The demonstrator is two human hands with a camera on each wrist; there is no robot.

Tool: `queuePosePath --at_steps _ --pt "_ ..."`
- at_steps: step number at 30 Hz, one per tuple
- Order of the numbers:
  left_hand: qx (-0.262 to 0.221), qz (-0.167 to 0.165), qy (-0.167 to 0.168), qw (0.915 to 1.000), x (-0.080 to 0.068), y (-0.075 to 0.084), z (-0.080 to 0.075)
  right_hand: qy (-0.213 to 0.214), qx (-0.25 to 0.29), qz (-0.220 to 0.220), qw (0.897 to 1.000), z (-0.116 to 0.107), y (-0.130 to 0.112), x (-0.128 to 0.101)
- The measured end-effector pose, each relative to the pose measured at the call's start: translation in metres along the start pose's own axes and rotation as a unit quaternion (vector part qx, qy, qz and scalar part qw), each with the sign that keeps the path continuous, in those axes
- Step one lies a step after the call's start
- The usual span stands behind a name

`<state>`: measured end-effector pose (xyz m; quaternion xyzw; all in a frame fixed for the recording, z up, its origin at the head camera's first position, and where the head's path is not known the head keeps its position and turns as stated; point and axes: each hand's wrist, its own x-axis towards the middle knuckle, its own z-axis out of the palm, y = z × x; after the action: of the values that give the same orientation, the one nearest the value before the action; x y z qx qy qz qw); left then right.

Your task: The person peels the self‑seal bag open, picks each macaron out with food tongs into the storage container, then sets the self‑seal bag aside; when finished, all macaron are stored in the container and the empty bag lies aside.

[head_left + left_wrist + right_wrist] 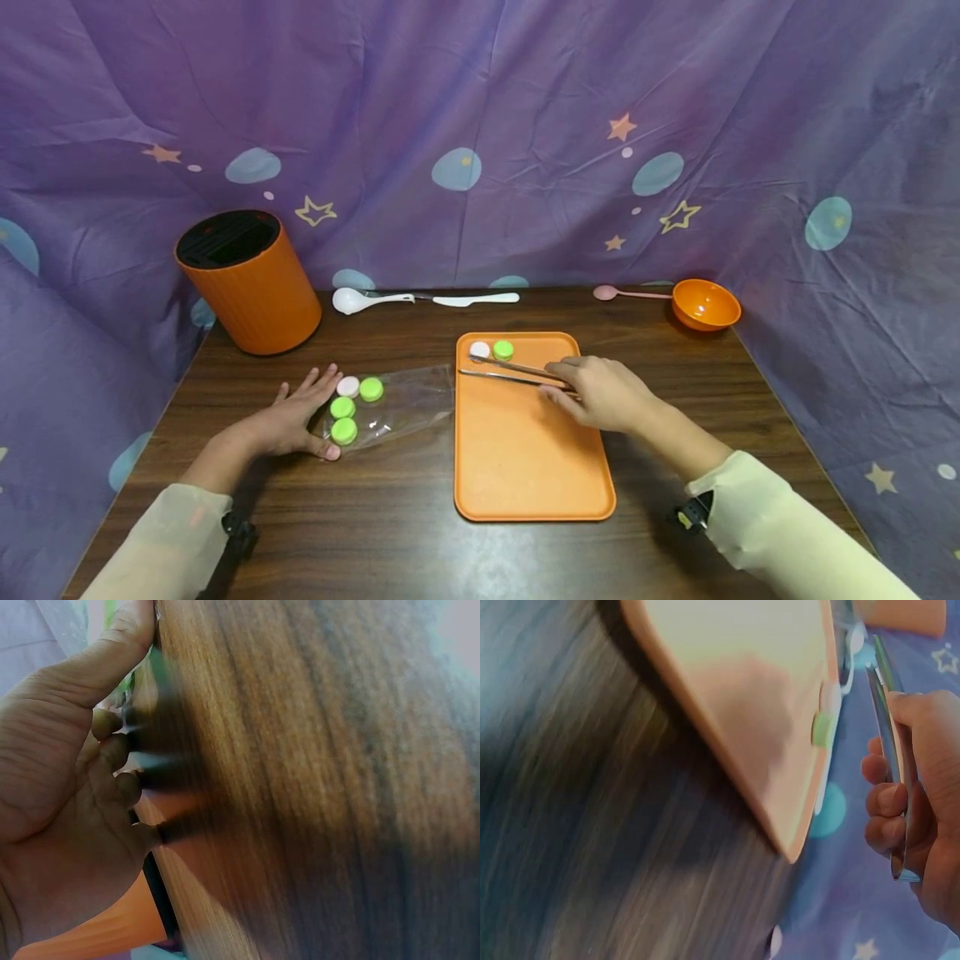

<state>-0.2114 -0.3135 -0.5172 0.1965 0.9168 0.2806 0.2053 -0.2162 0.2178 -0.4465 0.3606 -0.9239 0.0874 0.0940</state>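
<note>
Pale yellow sleeves frame the bottom of the head view, and between them the flat orange plastic tray (525, 442) lies lengthwise on the dark brown wooden table (390, 517). Over its far half the right hand (600, 392) has its fingers curled round the long metal tweezers (510, 372), whose long axis runs leftward from the hand, tips narrowly apart and pointing at the white round cap (480, 349) and green round cap (503, 350) in the tray's far left corner. These two caps lie just beyond the tips, so the right hand is much the nearer to them. Across the table the left hand (296, 412) rests flat with fingers spread, its thumb on the edge of the clear plastic bag (397, 404), which holds three more green caps and a white one. Both wrist views are blurred; whether the tweezer tips touch a cap cannot be told
</note>
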Motion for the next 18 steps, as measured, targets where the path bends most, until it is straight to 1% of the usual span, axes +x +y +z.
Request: queuePosePath --at_steps 5,14,18 --pt "0.002 -0.002 -0.001 1.0 -0.001 0.005 -0.001 -0.001 -0.005 -0.034 0.999 0.003 -0.014 0.006" --pt "0.001 -0.004 -0.002 1.0 -0.001 0.005 -0.001 -0.008 -0.011 -0.068 0.998 0.01 -0.029 0.015" --pt "0.001 -0.005 -0.002 1.0 -0.003 0.007 -0.002 -0.023 -0.012 -0.076 0.997 0.013 -0.036 0.022"
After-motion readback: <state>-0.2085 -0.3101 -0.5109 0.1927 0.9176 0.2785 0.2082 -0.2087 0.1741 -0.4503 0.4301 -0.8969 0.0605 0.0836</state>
